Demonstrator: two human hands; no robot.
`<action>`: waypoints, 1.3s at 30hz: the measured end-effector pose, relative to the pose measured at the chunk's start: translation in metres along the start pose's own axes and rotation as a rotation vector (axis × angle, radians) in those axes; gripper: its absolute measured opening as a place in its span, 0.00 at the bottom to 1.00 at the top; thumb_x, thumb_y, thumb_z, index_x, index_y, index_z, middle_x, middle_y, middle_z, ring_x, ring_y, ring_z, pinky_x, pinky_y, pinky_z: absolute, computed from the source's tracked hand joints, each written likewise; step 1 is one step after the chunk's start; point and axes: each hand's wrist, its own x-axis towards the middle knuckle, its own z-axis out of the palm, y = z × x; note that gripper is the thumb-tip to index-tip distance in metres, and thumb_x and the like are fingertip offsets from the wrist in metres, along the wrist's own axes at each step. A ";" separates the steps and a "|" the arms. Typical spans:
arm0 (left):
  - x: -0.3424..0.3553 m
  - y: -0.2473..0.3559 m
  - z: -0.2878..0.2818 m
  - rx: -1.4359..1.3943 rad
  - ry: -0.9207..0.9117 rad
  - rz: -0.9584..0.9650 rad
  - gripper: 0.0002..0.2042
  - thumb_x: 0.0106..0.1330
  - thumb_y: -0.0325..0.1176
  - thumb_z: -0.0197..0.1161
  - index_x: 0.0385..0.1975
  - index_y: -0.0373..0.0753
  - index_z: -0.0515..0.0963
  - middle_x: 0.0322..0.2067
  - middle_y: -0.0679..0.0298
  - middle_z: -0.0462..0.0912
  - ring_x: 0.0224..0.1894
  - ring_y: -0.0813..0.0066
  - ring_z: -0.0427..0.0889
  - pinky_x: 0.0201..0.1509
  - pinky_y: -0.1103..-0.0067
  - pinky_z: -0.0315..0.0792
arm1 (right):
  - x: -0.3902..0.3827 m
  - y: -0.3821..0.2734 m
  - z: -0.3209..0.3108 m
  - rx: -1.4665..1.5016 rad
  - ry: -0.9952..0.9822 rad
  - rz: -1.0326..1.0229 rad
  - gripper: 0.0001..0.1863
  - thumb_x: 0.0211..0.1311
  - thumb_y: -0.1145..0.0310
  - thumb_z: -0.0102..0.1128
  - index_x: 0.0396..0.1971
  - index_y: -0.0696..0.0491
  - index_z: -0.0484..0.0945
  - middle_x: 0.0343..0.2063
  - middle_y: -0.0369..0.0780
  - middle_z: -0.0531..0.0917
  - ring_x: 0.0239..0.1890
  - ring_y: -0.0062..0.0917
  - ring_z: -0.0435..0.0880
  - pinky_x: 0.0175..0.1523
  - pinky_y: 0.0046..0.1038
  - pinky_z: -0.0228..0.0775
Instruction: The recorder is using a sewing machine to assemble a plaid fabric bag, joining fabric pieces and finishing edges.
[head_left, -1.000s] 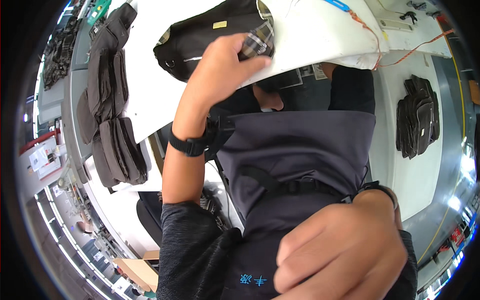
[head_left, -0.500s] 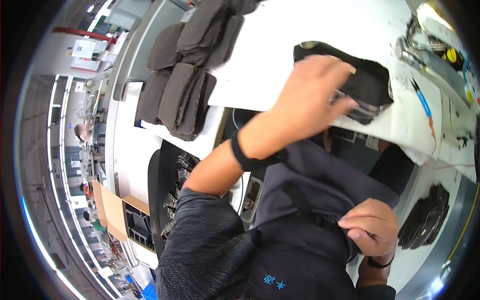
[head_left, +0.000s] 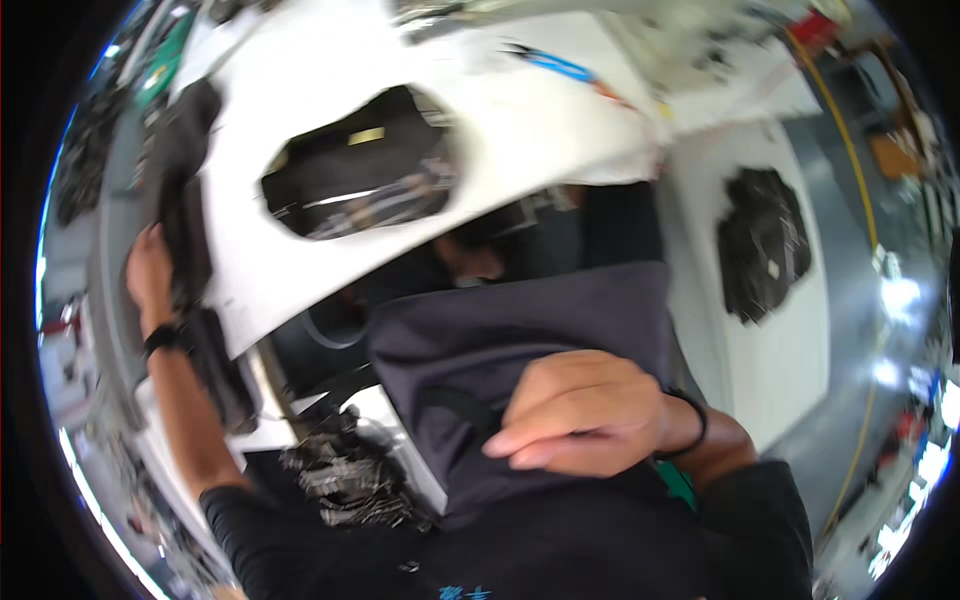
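Note:
My left hand (head_left: 150,272) reaches far out to the left, against the outer side of the stacked dark brown fabric pieces (head_left: 190,235). Motion smears its fingers, so whether they grip the cloth is unclear. Over my lap, in front of the dark apron (head_left: 540,310), my right hand (head_left: 585,412) is closed, thumb and fingertips together. Anything between those fingers is too small or hidden to name. A black fabric piece (head_left: 400,155) with a small yellowish patch and shiny strips lies flat on the white table (head_left: 500,130), touched by neither hand.
Blue-handled snips (head_left: 555,66) lie toward the table's far side. A pile of dark pieces (head_left: 762,245) rests on a white surface to the right. Crumpled checked cloth (head_left: 350,475) sits low on the left, beside my lap.
My left hand has left the black piece and swung out left to the stacks. My view has turned, shifting the table leftward. The right hand stays closed over my lap.

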 end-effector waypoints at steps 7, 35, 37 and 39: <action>0.044 -0.029 0.070 0.255 -0.118 0.248 0.23 0.80 0.39 0.48 0.68 0.33 0.71 0.57 0.44 0.83 0.59 0.42 0.80 0.62 0.55 0.75 | 0.032 -0.053 0.038 0.072 0.240 -0.520 0.11 0.71 0.73 0.60 0.45 0.61 0.88 0.36 0.41 0.86 0.23 0.25 0.79 0.28 0.26 0.69; -0.197 0.176 -0.103 -0.592 -0.070 0.105 0.18 0.72 0.35 0.69 0.58 0.39 0.81 0.57 0.57 0.84 0.51 0.63 0.87 0.50 0.70 0.82 | -0.058 -0.008 -0.027 -0.384 -0.148 0.345 0.14 0.55 0.78 0.71 0.43 0.59 0.88 0.29 0.41 0.88 0.28 0.30 0.88 0.34 0.27 0.76; -0.189 0.186 -0.098 -0.523 0.010 0.309 0.23 0.67 0.39 0.72 0.60 0.38 0.79 0.59 0.51 0.81 0.58 0.50 0.81 0.61 0.63 0.76 | -0.053 -0.002 -0.024 -0.409 -0.137 0.335 0.14 0.54 0.80 0.70 0.43 0.59 0.88 0.29 0.41 0.88 0.29 0.30 0.88 0.35 0.28 0.77; -0.189 0.198 -0.096 -0.467 0.041 0.500 0.29 0.66 0.44 0.73 0.63 0.36 0.76 0.64 0.47 0.75 0.67 0.43 0.73 0.69 0.60 0.70 | -0.045 0.001 -0.019 -0.436 -0.142 0.336 0.15 0.54 0.82 0.69 0.43 0.59 0.87 0.29 0.41 0.88 0.29 0.31 0.88 0.35 0.28 0.77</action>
